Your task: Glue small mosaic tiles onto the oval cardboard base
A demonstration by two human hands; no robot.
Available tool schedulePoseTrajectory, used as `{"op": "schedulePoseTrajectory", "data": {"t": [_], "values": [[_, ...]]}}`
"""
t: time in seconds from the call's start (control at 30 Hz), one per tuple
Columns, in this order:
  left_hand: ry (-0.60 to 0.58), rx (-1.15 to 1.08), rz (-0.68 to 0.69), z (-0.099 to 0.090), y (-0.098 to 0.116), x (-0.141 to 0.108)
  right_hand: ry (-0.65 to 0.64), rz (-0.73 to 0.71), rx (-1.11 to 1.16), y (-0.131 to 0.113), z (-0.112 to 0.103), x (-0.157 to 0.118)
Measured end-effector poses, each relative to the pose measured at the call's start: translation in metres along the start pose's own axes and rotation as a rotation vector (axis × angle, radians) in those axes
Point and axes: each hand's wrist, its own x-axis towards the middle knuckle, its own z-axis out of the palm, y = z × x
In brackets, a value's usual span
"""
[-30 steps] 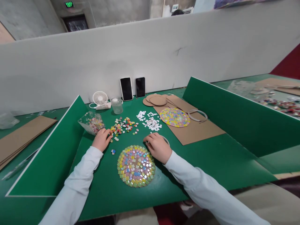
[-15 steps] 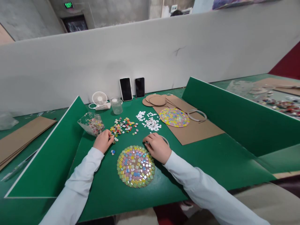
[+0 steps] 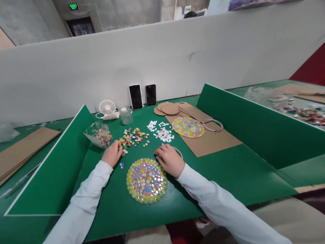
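My left hand (image 3: 112, 153) is closed, thumb and fingers pressed together beside a pile of loose coloured mosaic tiles (image 3: 135, 135); whatever lies in the pinch is hidden. In front of me lies a round mosaic disc (image 3: 147, 195), covered in yellow, green, pink and blue tiles with a small bare brown patch near its middle. Over the disc's upper right edge, my right hand (image 3: 170, 161) has its fingers curled in, and their contents cannot be made out. A pale ring (image 3: 179, 152) shows partly behind that hand. One small blue-and-white tile (image 3: 122, 165) lies left of the disc.
A clear tub of tiles (image 3: 99, 135) leans at the left. White tiles (image 3: 165, 135), a second mosaic disc (image 3: 188, 127) on cardboard (image 3: 203, 147) and another ring (image 3: 212, 125) lie farther back. Behind stand a fan (image 3: 107, 107), a cup (image 3: 125, 116) and two phones (image 3: 136, 97). Green panels (image 3: 254, 128) flank the work area.
The fingers of my left hand have drawn slightly closer together by the tile pile. My right hand and the disc have stayed in place.
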Motion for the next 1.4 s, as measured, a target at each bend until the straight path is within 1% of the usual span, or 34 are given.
{"op": "schedulePoseTrajectory", "data": {"t": [0.13,0.47,0.67,0.83,1.1,1.4], "values": [[0.029,0.005,0.029,0.0020,-0.0014,0.0003,-0.002,0.000,0.003,-0.0005,0.0002,0.0001],[0.154,0.003,0.098,0.0078,-0.0066,0.0014,0.002,0.001,-0.006,0.0006,0.0012,-0.0007],[0.228,-0.039,0.152,0.0097,-0.0098,0.0022,-0.011,0.010,-0.015,-0.0003,0.0008,0.0001],[0.244,-0.060,0.114,0.0097,-0.0086,0.0021,-0.020,0.015,-0.016,-0.0011,0.0007,0.0001],[0.232,-0.113,-0.004,0.0076,-0.0058,0.0026,-0.018,0.011,-0.013,-0.0009,0.0003,-0.0005],[0.208,-0.121,0.011,0.0056,-0.0044,0.0022,-0.010,0.007,-0.010,-0.0005,0.0016,0.0004]]}}
